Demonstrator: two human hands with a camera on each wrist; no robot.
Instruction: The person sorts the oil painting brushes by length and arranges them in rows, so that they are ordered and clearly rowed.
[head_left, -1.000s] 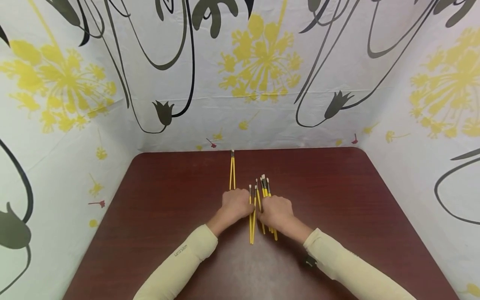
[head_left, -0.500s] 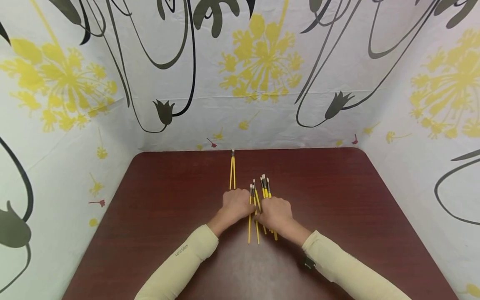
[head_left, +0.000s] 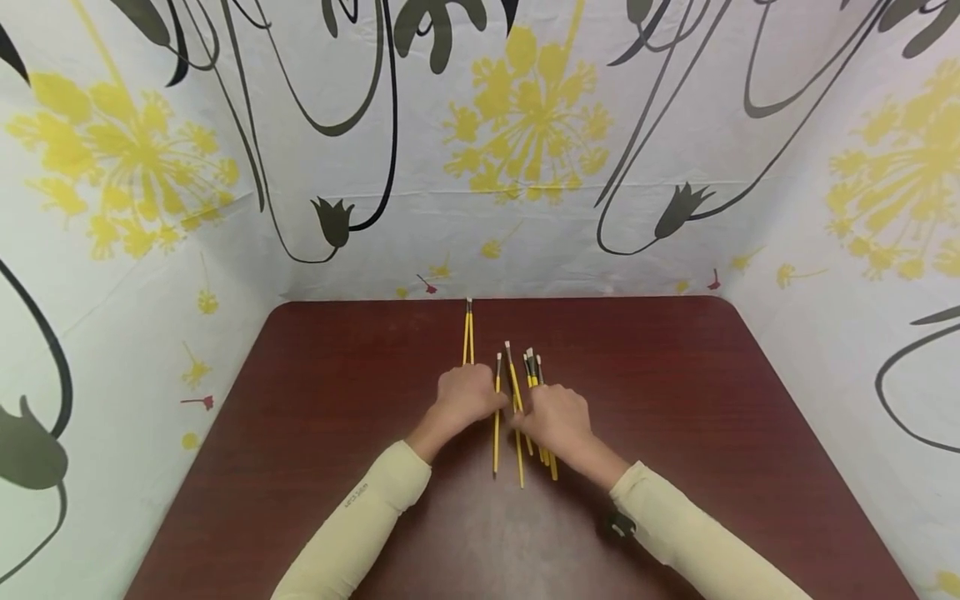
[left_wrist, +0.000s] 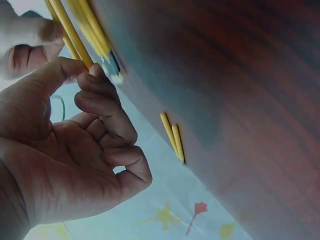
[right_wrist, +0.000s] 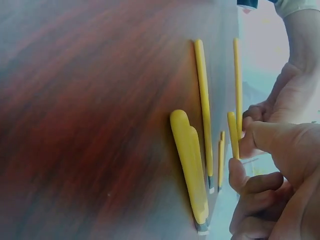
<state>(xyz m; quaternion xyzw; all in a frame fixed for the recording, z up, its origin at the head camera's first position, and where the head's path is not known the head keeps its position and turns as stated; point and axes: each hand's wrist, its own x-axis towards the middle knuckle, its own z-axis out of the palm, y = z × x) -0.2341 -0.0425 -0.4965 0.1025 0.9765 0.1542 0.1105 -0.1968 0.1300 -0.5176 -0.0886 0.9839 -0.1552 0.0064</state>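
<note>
In the head view my left hand (head_left: 468, 393) pinches a yellow-handled paintbrush (head_left: 496, 442), bristles pointing away from me. The left wrist view shows that brush (left_wrist: 72, 35) between thumb and index finger, the other fingers loosely curled. Close beside it, my right hand (head_left: 557, 417) pinches another paintbrush (head_left: 512, 371); its handle (right_wrist: 233, 132) sticks up from the thumb and fingertip in the right wrist view. A single brush (right_wrist: 202, 100) lies on the table below, near a small bunch of brushes (right_wrist: 187, 165). The right hand partly hides that bunch in the head view.
A pair of paintbrushes (head_left: 468, 333) lies at the far edge of the dark red-brown table (head_left: 360, 358), partly behind the left hand. White cloth with printed flowers (head_left: 390, 250) stands around the table's back and sides.
The brushes between my hands have spread apart: one stays in the left hand, another has shifted toward the right hand and farther away. The left hand has moved slightly away from me.
</note>
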